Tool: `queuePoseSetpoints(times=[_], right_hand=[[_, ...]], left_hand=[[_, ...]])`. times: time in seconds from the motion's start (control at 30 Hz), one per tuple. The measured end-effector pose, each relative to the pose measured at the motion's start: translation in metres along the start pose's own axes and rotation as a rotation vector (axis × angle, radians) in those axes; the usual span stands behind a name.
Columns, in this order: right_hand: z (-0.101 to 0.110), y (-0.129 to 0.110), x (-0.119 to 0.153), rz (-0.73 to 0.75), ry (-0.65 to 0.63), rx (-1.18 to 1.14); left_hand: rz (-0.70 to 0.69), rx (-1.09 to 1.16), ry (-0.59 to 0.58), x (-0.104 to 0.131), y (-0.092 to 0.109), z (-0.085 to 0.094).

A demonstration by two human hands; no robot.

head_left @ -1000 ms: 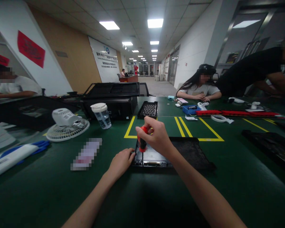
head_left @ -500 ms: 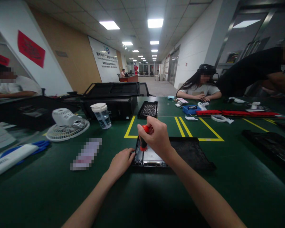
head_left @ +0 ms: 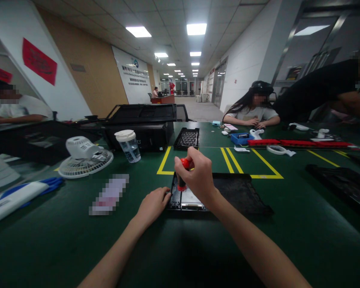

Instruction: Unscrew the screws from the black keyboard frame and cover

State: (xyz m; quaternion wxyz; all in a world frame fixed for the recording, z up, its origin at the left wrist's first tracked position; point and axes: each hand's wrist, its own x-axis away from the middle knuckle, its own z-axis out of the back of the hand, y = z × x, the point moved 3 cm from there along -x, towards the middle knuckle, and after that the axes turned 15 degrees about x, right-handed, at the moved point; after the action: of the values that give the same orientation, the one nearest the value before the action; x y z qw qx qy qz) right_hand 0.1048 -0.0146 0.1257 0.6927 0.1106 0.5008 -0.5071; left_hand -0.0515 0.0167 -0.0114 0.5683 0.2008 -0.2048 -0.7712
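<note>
My right hand [head_left: 198, 172] is closed round the red-and-black handle of a screwdriver [head_left: 182, 186], which stands nearly upright over the left part of a flat black plastic panel [head_left: 237, 192]. Within the panel, beneath the screwdriver, lies a silvery metal plate [head_left: 192, 199]. The screwdriver's tip is too small to make out. At the panel's left edge my left hand [head_left: 154, 204] grips the rim, thumb and fingers bent against it. My right hand hides part of the panel and plate.
Left on the green table are a white fan [head_left: 85, 158], a cup of water [head_left: 129, 147] and a blurred flat item [head_left: 109, 195]. A black case [head_left: 138, 134] and a black tray [head_left: 187, 138] stand beyond. Another black panel [head_left: 342, 188] lies right; co-workers sit or lean around the table.
My right hand has shifted very slightly to the right with the screwdriver, its grip a little turned. My left hand and the panel stay where they were.
</note>
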Motion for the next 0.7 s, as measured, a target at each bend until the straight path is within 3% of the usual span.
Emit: queuePoseSetpoints(times=[0.2, 0.4, 0.57, 0.7], right_hand=[[-0.006, 0.004, 0.001, -0.068, -0.024, -0.099], [-0.015, 0.012, 0.001, -0.17, -0.148, -0.297], [-0.027, 0.017, 0.0, -0.294, -0.346, -0.628], [-0.029, 0.014, -0.004, -0.288, -0.54, -0.952]], left_hand=[[0.032, -0.002, -0.023, 0.001, 0.003, 0.002], [0.035, -0.014, -0.019, 0.003, 0.005, 0.003], [0.018, -0.014, -0.018, 0.003, 0.005, 0.003], [0.033, -0.009, -0.026, 0.004, 0.008, 0.005]])
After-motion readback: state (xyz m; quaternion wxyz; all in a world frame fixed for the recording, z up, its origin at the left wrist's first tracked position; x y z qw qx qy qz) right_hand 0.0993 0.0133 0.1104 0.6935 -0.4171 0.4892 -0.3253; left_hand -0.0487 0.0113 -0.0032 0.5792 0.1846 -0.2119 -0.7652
